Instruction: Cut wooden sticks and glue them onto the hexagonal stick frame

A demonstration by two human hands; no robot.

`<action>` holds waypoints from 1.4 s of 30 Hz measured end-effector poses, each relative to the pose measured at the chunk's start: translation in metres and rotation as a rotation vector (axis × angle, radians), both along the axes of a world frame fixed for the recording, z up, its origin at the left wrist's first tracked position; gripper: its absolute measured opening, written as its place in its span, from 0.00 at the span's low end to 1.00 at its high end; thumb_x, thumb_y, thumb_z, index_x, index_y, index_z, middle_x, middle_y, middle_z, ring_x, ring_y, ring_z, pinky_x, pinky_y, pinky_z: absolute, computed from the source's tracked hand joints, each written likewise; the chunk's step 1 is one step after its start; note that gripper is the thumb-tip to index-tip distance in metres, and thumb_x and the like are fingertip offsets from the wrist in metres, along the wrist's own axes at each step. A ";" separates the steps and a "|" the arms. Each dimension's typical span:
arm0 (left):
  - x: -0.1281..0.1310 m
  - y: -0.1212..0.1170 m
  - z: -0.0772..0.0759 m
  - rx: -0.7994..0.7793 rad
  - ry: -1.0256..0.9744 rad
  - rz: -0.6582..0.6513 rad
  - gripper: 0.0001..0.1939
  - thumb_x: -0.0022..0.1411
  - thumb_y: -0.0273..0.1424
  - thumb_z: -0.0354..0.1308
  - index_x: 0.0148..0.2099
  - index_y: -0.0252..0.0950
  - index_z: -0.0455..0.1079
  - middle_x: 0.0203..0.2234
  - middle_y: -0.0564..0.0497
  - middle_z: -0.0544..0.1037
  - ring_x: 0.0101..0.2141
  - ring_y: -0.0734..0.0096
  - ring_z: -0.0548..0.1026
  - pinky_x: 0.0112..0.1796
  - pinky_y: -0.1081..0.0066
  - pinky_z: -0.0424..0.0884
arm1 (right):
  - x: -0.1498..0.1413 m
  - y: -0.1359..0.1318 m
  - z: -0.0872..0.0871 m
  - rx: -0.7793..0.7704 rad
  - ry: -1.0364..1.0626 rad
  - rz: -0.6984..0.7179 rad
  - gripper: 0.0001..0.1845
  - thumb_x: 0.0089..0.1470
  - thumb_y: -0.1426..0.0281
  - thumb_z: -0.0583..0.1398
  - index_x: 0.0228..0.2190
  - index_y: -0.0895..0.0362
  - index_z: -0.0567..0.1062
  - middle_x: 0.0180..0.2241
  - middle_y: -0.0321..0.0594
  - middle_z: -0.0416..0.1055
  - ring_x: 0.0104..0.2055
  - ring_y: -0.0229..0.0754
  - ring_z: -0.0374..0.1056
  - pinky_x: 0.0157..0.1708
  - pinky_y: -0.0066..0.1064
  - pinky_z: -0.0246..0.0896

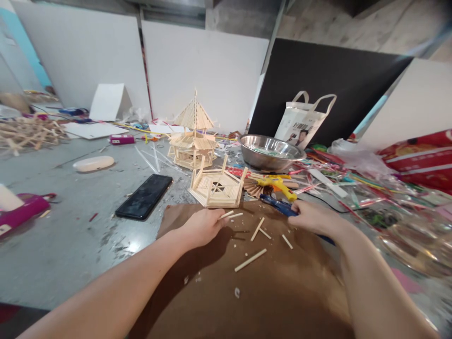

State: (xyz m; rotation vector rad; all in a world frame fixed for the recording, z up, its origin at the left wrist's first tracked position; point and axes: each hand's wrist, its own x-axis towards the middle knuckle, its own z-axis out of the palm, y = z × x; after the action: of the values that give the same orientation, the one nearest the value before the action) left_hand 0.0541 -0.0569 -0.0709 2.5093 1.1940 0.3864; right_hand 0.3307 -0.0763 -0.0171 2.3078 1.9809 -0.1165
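My left hand (206, 227) is closed on thin wooden sticks (226, 215) that poke out past its fingertips, above a brown mat (254, 296). My right hand (314, 217) grips a blue pliers-like tool (277, 204), whose handles run under the palm. Between the hands, several short cut sticks (250, 260) and small bits lie scattered on the mat. Just beyond my left hand stands a six-sided stick frame (217, 188) with upright posts. Behind it is a stick pavilion (194, 141) with a pointed roof.
A black phone (144, 197) and a white oval case (93, 164) lie left. A yellow glue gun (278, 184) rests near the blue tool. Behind stand a metal bowl (270, 162) and a white tote bag (300, 123). Loose straws and plastic clutter the right; a stick pile (30, 134) sits far left.
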 end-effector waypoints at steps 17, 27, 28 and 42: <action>0.000 0.001 0.006 0.006 -0.453 0.035 0.18 0.58 0.35 0.38 0.38 0.32 0.67 0.29 0.49 0.70 0.31 0.72 0.67 0.33 0.74 0.61 | -0.034 -0.006 -0.008 0.431 1.071 0.248 0.13 0.39 0.70 0.53 0.32 0.57 0.66 0.23 0.36 0.65 0.25 0.38 0.61 0.24 0.29 0.55; 0.006 -0.008 0.008 -0.372 -0.441 -0.039 0.23 0.57 0.42 0.35 0.26 0.31 0.63 0.12 0.56 0.62 0.15 0.79 0.61 0.19 0.78 0.57 | -0.069 -0.012 -0.021 0.071 1.625 0.358 0.08 0.38 0.73 0.53 0.27 0.58 0.66 0.30 0.40 0.68 0.27 0.40 0.65 0.29 0.34 0.59; 0.006 -0.010 0.009 -0.340 -0.440 -0.044 0.23 0.58 0.42 0.36 0.24 0.32 0.62 0.12 0.56 0.61 0.16 0.79 0.60 0.20 0.78 0.57 | -0.070 -0.012 -0.022 0.066 1.649 0.354 0.07 0.38 0.73 0.53 0.26 0.58 0.66 0.31 0.40 0.68 0.28 0.40 0.65 0.29 0.34 0.60; 0.009 -0.017 0.014 -0.257 -0.449 -0.092 0.24 0.58 0.42 0.33 0.23 0.34 0.63 0.15 0.53 0.65 0.21 0.74 0.64 0.25 0.75 0.60 | -0.094 -0.023 -0.026 0.030 1.784 0.254 0.21 0.31 0.67 0.47 0.31 0.56 0.69 0.32 0.44 0.70 0.38 0.46 0.64 0.32 0.37 0.60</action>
State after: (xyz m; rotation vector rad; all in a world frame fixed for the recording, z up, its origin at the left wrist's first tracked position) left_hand 0.0629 -0.0735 -0.0569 2.0994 0.8845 0.6809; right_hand 0.2369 -0.0994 -0.0428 1.7427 2.4816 -2.8221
